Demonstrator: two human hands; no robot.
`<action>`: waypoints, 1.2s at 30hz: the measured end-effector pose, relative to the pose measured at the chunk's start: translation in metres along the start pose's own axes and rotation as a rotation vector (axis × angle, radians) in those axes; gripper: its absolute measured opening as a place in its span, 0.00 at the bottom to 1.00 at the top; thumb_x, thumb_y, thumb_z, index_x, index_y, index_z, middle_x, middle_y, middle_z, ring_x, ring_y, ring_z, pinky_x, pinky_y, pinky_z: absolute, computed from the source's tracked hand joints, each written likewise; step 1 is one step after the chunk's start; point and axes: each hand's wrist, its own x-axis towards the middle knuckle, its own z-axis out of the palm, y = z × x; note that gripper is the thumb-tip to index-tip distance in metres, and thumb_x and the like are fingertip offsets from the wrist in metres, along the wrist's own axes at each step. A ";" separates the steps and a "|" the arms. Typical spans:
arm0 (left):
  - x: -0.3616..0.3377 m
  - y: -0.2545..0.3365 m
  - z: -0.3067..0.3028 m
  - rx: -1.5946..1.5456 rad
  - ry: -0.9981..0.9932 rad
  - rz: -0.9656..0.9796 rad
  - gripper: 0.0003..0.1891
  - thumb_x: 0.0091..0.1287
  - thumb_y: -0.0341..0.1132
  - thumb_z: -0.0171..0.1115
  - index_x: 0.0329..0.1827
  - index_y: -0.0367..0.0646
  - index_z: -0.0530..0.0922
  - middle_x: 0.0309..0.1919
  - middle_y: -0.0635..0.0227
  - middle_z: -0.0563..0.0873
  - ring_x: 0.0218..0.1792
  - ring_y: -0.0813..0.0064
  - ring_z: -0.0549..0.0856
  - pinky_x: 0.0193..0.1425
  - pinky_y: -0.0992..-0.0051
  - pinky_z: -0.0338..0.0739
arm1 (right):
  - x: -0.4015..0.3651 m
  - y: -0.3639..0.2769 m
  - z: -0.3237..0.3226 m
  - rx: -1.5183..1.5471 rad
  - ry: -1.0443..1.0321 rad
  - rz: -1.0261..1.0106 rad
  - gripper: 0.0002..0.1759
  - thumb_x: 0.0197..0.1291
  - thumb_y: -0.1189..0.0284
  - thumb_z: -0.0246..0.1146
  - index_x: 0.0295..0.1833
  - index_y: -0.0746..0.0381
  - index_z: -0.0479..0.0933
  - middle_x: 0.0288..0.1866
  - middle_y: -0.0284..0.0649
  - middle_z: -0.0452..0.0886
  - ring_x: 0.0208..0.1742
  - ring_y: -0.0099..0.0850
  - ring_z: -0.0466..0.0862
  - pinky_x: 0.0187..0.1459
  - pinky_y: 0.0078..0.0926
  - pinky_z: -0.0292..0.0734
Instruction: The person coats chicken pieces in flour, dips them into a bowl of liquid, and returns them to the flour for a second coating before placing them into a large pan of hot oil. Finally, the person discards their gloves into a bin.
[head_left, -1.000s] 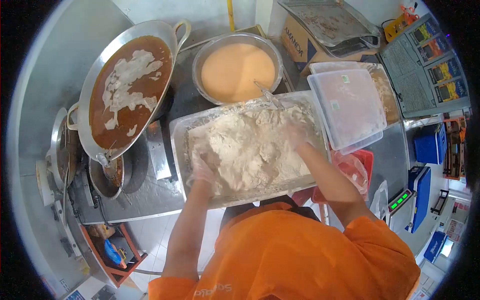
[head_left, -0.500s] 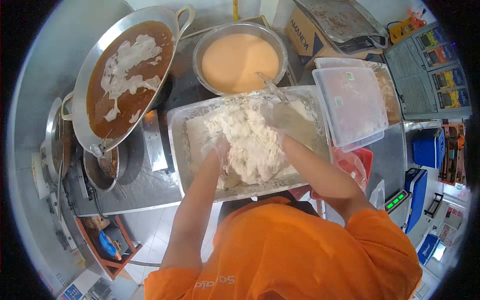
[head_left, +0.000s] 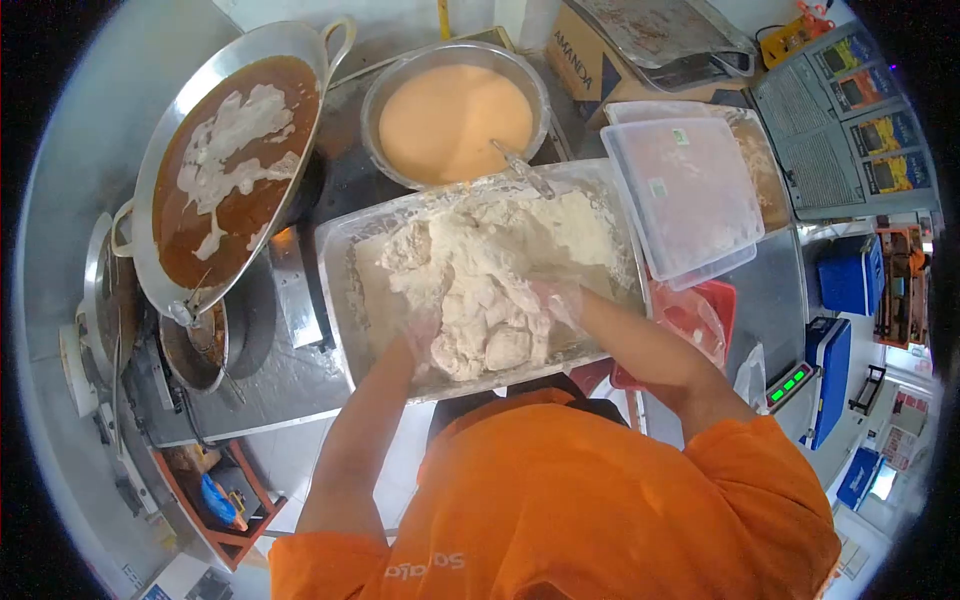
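A wide rectangular pan (head_left: pixel 335 290) in front of me holds loose pale flour (head_left: pixel 590 235) and a heaped pile of flour-coated pieces (head_left: pixel 500 300). What lies under the coating cannot be made out. At the pile's left side is my left hand (head_left: pixel 424 338), and at its right side my right hand (head_left: pixel 555 298). Both appear to wear thin clear plastic gloves and touch the pile. Their fingers are buried or blurred among the floury pieces, so their closure is hidden.
Behind the pan stands a metal bowl of orange liquid (head_left: pixel 455 125), with a utensil handle (head_left: pixel 522 168) near its rim. A large wok of brown oil with pale foam (head_left: pixel 235 165) is at left. Lidded plastic containers (head_left: pixel 685 195) and a red basket (head_left: pixel 715 300) are at right.
The pile has settled lower and spread toward the front of the pan. Both hands have shifted slightly within it, and the whole view has moved a little.
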 end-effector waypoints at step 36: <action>0.017 -0.069 -0.119 -0.319 0.036 0.233 0.29 0.74 0.51 0.55 0.70 0.41 0.69 0.67 0.60 0.74 0.62 0.68 0.77 0.68 0.69 0.69 | -0.033 -0.039 -0.024 -1.258 0.229 0.007 0.19 0.72 0.64 0.53 0.62 0.58 0.78 0.70 0.42 0.71 0.68 0.37 0.72 0.65 0.34 0.70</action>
